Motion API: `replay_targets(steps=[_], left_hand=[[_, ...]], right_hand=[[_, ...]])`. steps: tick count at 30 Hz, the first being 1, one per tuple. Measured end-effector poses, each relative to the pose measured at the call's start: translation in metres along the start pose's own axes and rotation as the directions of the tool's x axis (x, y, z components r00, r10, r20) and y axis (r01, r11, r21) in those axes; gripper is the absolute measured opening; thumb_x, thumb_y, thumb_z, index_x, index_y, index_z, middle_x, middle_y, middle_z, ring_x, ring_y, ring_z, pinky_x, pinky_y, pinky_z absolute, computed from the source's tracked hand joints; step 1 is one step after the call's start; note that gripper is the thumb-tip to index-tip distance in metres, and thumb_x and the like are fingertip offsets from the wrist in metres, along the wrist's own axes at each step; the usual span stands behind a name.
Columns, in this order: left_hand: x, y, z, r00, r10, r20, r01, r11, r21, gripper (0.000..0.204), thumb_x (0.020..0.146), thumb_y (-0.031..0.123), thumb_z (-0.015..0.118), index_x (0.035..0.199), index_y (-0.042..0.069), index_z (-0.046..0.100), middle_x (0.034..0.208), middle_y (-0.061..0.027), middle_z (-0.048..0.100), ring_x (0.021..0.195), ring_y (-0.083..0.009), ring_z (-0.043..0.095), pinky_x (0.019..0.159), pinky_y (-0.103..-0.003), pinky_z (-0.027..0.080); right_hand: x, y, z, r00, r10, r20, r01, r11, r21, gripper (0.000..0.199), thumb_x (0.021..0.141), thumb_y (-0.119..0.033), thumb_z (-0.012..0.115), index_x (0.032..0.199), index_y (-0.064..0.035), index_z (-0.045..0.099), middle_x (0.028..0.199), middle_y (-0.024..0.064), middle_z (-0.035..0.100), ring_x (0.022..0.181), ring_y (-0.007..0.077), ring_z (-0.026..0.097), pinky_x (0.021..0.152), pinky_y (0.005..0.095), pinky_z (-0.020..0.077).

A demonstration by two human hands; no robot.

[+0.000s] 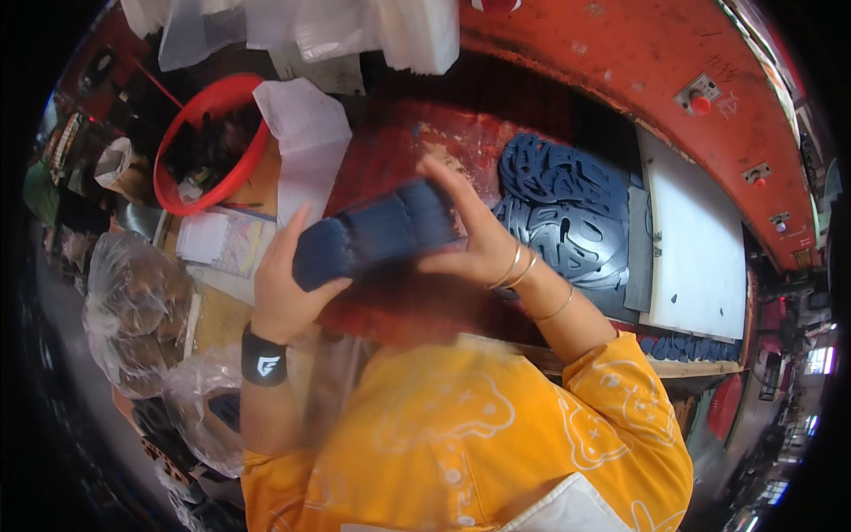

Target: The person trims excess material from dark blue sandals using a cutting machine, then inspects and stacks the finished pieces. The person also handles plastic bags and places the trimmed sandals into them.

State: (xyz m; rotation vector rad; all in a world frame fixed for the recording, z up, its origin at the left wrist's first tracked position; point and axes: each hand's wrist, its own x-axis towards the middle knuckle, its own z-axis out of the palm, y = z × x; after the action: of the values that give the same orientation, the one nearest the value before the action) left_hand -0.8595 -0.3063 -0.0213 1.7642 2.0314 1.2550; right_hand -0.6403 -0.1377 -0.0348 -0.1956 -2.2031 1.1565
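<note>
Between my two hands is a stack of dark blue flat pieces [377, 232], pressed together edge to edge and tilted up to the right. My left hand [285, 279] closes on its left end, thumb along the near side. At the right end, my right hand [474, 232] grips with thumb and fingers on opposite sides. The stack is slightly blurred, so the exact kind of piece cannot be made out. To the right of my right hand lie dark blue sheets with shaped holes cut through them [572, 244], piled on the red work table [381, 168].
A white board [696, 248] lies at the right, below a red machine beam [620, 62] with buttons. Small dark blue pieces [687, 347] line its near edge. At the left are a red basket [246, 167], papers [306, 133] and clear plastic bags [133, 310]. Plastic sheets [310, 31] hang far off.
</note>
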Motion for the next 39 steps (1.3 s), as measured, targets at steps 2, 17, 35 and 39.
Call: replay_targets(steps=[2, 17, 35, 39], left_hand=[[0.001, -0.001, 0.001, 0.996, 0.025, 0.091, -0.029, 0.998, 0.047, 0.089, 0.060, 0.022, 0.084, 0.137, 0.008, 0.042, 0.116, -0.0173, 0.057, 0.108, -0.0354, 0.055, 0.092, -0.040, 0.045], [0.000, -0.009, 0.011, 1.000, -0.004, 0.011, 0.004, 0.999, -0.038, 0.055, 0.080, 0.029, 0.069, 0.125, 0.004, 0.050, 0.115, -0.0172, 0.058, 0.106, -0.0362, 0.056, 0.089, -0.040, 0.045], [0.016, -0.036, 0.016, 0.997, -0.070, 0.040, 0.071, 0.997, -0.010, 0.057, 0.081, 0.030, 0.070, 0.125, 0.001, 0.050, 0.117, -0.0198, 0.057, 0.110, -0.0355, 0.055, 0.095, -0.038, 0.042], [0.010, -0.024, 0.008, 0.990, -0.034, 0.141, 0.062, 0.978, -0.201, 0.061, 0.078, 0.036, 0.072, 0.124, 0.001, 0.050, 0.118, -0.0199, 0.056, 0.111, -0.0358, 0.054, 0.096, -0.038, 0.041]], right_hand=[[0.005, -0.002, -0.002, 0.997, 0.073, 0.022, -0.072, 0.995, -0.066, 0.097, 0.064, -0.024, 0.083, 0.142, -0.0054, 0.030, 0.143, 0.0190, 0.032, 0.135, 0.0350, 0.029, 0.110, 0.0398, 0.0263], [0.003, -0.020, 0.061, 0.948, -0.313, -0.060, 0.203, 0.737, -0.645, 0.049, 0.065, -0.008, 0.070, 0.113, -0.0121, 0.062, 0.107, 0.0047, 0.059, 0.107, 0.0266, 0.054, 0.091, 0.0408, 0.0356], [-0.032, -0.111, 0.010, 0.883, -0.119, 0.453, 0.266, 0.924, -0.275, 0.009, 0.077, -0.016, 0.061, 0.083, -0.0107, 0.056, 0.071, 0.0053, 0.057, 0.070, 0.0226, 0.060, 0.068, 0.0355, 0.0458], [0.005, -0.066, 0.026, 0.962, -0.047, 0.268, 0.174, 0.862, -0.475, 0.015, 0.074, -0.016, 0.067, 0.085, -0.0114, 0.058, 0.076, 0.0064, 0.060, 0.076, 0.0258, 0.060, 0.072, 0.0380, 0.0460]])
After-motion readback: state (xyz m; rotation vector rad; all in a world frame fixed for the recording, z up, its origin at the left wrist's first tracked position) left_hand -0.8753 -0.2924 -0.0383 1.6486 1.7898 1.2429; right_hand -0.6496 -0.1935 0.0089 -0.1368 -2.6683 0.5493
